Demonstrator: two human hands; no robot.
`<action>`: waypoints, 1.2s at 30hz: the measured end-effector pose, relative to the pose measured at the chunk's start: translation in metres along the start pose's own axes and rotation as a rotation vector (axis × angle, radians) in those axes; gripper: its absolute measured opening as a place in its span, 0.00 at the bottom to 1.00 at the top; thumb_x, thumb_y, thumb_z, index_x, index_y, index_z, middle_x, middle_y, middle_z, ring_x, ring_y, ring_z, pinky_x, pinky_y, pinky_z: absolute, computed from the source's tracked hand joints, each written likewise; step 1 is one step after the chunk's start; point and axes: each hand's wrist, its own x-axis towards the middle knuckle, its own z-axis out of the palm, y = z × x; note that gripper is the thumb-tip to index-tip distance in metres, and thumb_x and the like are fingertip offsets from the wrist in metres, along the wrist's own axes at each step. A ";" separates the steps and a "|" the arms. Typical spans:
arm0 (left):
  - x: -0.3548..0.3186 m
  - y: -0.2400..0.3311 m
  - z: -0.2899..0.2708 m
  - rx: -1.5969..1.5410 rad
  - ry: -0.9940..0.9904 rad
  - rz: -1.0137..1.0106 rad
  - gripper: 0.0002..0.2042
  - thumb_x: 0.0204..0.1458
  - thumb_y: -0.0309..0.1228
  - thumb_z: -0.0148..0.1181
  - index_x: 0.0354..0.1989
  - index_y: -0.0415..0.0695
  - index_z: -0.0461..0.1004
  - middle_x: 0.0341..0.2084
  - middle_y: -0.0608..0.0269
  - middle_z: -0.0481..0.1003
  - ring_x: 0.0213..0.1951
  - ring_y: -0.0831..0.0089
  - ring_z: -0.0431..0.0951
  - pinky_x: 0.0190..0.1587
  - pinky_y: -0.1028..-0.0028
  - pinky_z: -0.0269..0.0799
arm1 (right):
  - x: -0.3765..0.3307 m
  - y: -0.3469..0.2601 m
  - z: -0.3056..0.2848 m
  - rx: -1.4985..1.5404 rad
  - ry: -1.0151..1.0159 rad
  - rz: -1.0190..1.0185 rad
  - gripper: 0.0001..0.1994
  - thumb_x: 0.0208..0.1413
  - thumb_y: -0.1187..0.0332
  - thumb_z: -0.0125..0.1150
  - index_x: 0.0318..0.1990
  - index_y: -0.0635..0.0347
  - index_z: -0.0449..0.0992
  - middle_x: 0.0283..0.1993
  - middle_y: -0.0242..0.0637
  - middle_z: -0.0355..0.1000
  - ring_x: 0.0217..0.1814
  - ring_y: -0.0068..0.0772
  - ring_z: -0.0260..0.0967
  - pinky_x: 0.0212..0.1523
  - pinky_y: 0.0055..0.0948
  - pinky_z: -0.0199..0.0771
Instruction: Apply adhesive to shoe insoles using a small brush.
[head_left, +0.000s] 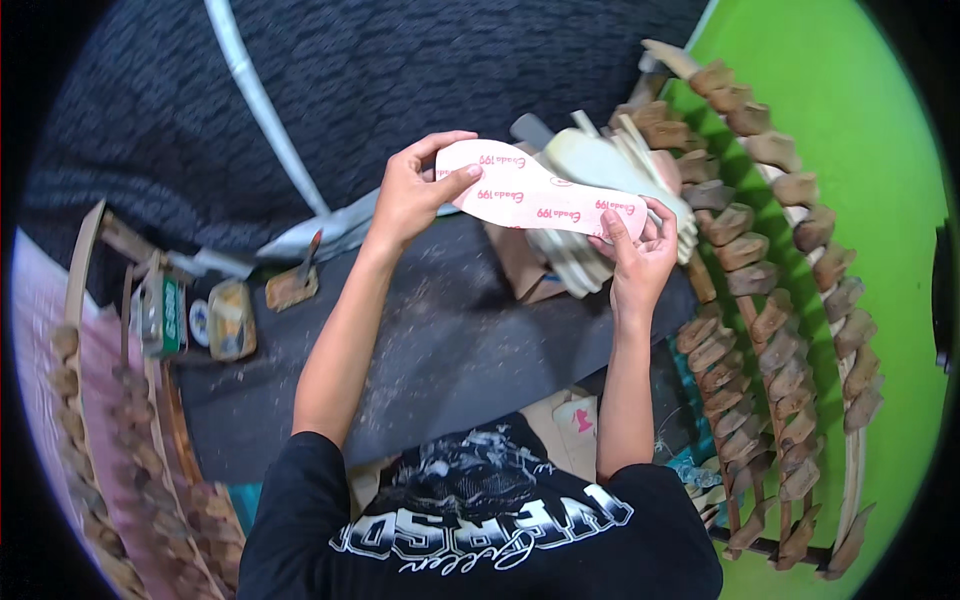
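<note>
A pale insole (535,190) with red print repeated across it is stretched level between my two hands, above the dark table. My left hand (415,190) pinches its wider end, thumb on the printed face and fingers behind. At the narrower end, my right hand (642,258) grips it with the thumb in front. Just behind and below the insole stands a bundle of cream and grey sole-shaped pieces (590,160), partly hidden by it. Under that bundle a cardboard box (528,268) shows.
A dark work table (420,320) spans the middle. On its left lie a small tray with a brush (292,287), a yellowish tub (233,318) and a green box (168,312). Racks of brown foot-shaped forms (745,250) line the right; another rack (130,450) stands left.
</note>
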 end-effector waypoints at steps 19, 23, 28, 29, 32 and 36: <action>-0.382 -0.140 -0.225 0.133 0.518 -0.750 0.16 0.62 0.21 0.68 0.57 0.33 0.80 0.46 0.51 0.87 0.40 0.71 0.88 0.41 0.73 0.85 | -0.275 0.213 0.114 -0.422 -0.484 0.649 0.15 0.61 0.76 0.74 0.53 0.68 0.78 0.39 0.42 0.86 0.38 0.26 0.83 0.38 0.25 0.79; -0.391 -0.142 -0.229 0.379 0.448 -0.720 0.12 0.61 0.20 0.68 0.52 0.33 0.80 0.43 0.51 0.87 0.40 0.72 0.88 0.38 0.72 0.86 | -0.293 0.221 0.120 -0.655 -0.519 0.565 0.16 0.54 0.76 0.78 0.48 0.66 0.79 0.33 0.39 0.85 0.35 0.25 0.82 0.37 0.27 0.78; -0.395 -0.152 -0.229 0.381 0.476 -0.737 0.10 0.61 0.19 0.68 0.49 0.35 0.81 0.41 0.52 0.88 0.38 0.75 0.88 0.37 0.73 0.85 | -0.297 0.208 0.131 -0.801 -0.502 0.537 0.14 0.52 0.77 0.78 0.43 0.64 0.78 0.33 0.41 0.84 0.34 0.31 0.83 0.37 0.33 0.79; -0.394 -0.152 -0.231 0.401 0.461 -0.751 0.10 0.60 0.20 0.68 0.50 0.36 0.81 0.41 0.52 0.88 0.38 0.75 0.88 0.37 0.72 0.85 | -0.297 0.205 0.133 -0.823 -0.506 0.496 0.14 0.52 0.77 0.78 0.43 0.64 0.78 0.33 0.42 0.85 0.34 0.32 0.84 0.37 0.35 0.79; -0.392 -0.147 -0.234 0.460 0.433 -0.782 0.11 0.59 0.22 0.71 0.50 0.37 0.82 0.41 0.52 0.89 0.38 0.73 0.89 0.39 0.71 0.84 | -0.291 0.207 0.131 -0.837 -0.537 0.456 0.15 0.51 0.76 0.78 0.43 0.65 0.77 0.33 0.47 0.84 0.36 0.43 0.85 0.38 0.41 0.81; -0.380 -0.125 -0.234 0.678 0.327 -0.810 0.16 0.53 0.33 0.77 0.49 0.41 0.86 0.36 0.51 0.88 0.36 0.60 0.90 0.44 0.64 0.83 | -0.270 0.206 0.133 -1.049 -0.725 0.435 0.20 0.49 0.68 0.82 0.45 0.63 0.78 0.40 0.49 0.84 0.37 0.55 0.83 0.42 0.42 0.82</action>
